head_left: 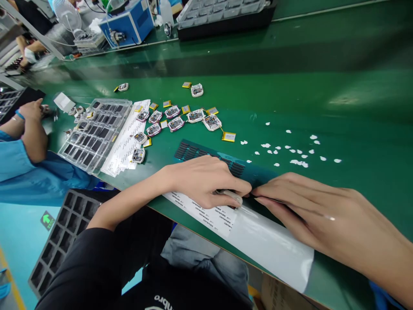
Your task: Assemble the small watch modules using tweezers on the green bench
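Observation:
My left hand (209, 181) is closed in a pinch, a pale finger cot (235, 197) on its thumb. Its fingertips meet those of my right hand (318, 211), also pinched together. Something small and dark seems to sit between them, too hidden to name. Beneath and behind the hands lies a teal sheet of black strip-shaped stickers (193, 151), partly covered by my left hand. Nearer the bench edge is a white backing sheet (274, 245), glossy and bare on the right, with a printed part (201, 213) under my left hand.
Small circuit modules (212, 122) with yellow-edged batteries (229, 137) lie beyond my left arm. White scraps (298, 162) dot the green bench. To the left are a clear compartment tray (97, 133), printed sheets (124, 146) and a co-worker's hands (32, 112). A blue box (129, 26) stands behind.

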Tool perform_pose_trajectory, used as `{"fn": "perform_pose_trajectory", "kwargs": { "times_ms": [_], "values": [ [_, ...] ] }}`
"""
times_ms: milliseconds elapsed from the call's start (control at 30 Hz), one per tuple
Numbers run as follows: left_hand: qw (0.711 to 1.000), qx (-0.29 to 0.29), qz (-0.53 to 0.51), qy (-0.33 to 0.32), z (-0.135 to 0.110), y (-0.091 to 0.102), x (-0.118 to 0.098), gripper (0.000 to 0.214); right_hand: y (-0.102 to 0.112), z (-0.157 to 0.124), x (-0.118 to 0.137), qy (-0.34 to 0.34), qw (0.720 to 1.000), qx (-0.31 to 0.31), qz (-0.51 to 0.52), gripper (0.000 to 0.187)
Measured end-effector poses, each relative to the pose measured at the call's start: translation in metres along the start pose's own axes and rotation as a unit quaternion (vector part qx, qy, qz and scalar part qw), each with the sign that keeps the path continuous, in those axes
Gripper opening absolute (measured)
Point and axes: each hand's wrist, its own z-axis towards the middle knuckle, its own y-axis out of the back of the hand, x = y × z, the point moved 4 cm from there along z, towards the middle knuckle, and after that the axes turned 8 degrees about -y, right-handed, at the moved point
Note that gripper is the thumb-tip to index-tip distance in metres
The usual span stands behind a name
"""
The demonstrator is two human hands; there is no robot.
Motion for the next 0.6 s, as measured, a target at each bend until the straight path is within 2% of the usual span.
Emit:
{"fn": "perform_pose_trajectory", "kwargs": {
  "times_ms": [100,200,400,600],
  "values": [
    [0.999,0.018,0.047,0.016,0.0002,-0.0025,-0.0019,0.027,0.0024,-0.0003,0.0009,0.005,1.000,0.001,-0.024,0.016],
    [0.998,0.015,0.054,0.012,0.0007,-0.0034,-0.0023,0.026,0.0040,-0.0019,-0.0011,-0.003,1.000,-0.014,-0.015,0.012],
    [1.000,-0.003,0.013,0.001,0.0021,-0.0040,0.0012,0.024,-0.0026,-0.0041,-0.0022,-0.012,1.000,-0.016,-0.010,0.012],
    [0.999,-0.006,-0.047,0.003,0.0022,-0.0041,0.0072,0.028,-0.0055,-0.0077,0.0059,0.010,0.998,-0.010,-0.069,0.023]
  ]
}}
